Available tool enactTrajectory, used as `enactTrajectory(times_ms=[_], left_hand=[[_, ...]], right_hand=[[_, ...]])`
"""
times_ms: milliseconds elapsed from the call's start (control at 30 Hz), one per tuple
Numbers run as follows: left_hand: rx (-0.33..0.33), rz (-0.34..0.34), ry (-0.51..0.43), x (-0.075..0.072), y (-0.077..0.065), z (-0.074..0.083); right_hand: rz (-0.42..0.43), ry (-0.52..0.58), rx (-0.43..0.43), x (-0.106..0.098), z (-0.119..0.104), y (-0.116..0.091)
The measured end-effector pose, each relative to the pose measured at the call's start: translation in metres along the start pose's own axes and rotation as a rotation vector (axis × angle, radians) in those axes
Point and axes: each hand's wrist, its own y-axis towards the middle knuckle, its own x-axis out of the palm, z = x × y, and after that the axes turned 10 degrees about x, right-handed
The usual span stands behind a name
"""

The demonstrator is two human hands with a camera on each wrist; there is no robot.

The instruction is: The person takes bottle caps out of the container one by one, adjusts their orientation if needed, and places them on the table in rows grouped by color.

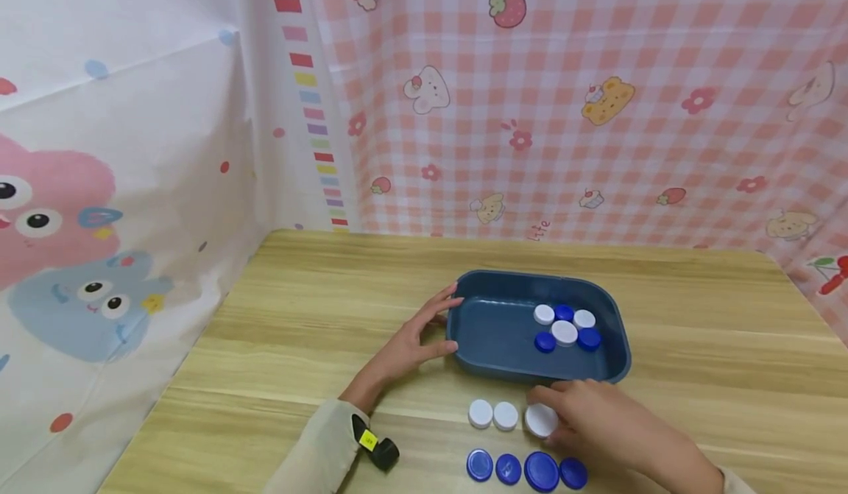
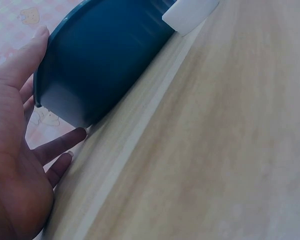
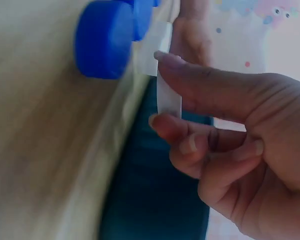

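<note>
A dark blue tray [image 1: 510, 371] stands on the table, with three white caps and three blue caps lying toward its right end. My left hand [image 1: 402, 347] rests against the tray's left end, fingers spread and fairly straight along the rim. In the left wrist view, the thumb [image 2: 27, 57] touches the tray's edge. My right hand [image 1: 596, 413] pinches a white bottle cap [image 1: 541, 420] between thumb and fingers, just in front of the tray. Two more white caps [image 1: 493, 414] lie left of it. In the right wrist view, the pinched cap [image 3: 168, 97] stands edge-on.
A row of several blue caps [image 1: 508, 469] lies on the wooden table [image 1: 285, 317] at the near side. A black strap with a yellow label [image 1: 368, 440] sits on the left wrist. Patterned cloth [image 1: 563, 148] hangs behind the table and at its left.
</note>
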Motion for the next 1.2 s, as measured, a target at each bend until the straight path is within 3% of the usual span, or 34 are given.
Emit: enactTrajectory(times_ms=[300, 533, 700, 800, 1033, 1200], left_hand=[[-0.01, -0.014, 0.0, -0.001, 0.002, 0.006], [-0.003, 0.003, 0.028, 0.001, -0.003, -0.023], [-0.002, 0.002, 0.04, 0.001, -0.003, -0.028], [0.005, 0.002, 0.029, 0.001, -0.003, -0.024], [-0.02, -0.01, -0.007, 0.0, 0.001, 0.004], [-0.015, -0.011, -0.01, 0.0, 0.002, 0.008]], right_hand=[[0.023, -0.036, 0.006, 0.013, 0.002, 0.005], [0.041, -0.026, -0.024, 0.016, 0.006, 0.006], [0.02, -0.001, -0.014, 0.017, 0.007, 0.008], [0.011, 0.013, -0.014, 0.018, 0.009, 0.009], [-0.01, 0.047, -0.014, 0.018, 0.01, 0.01], [-0.01, 0.046, -0.017, 0.019, 0.009, 0.011]])
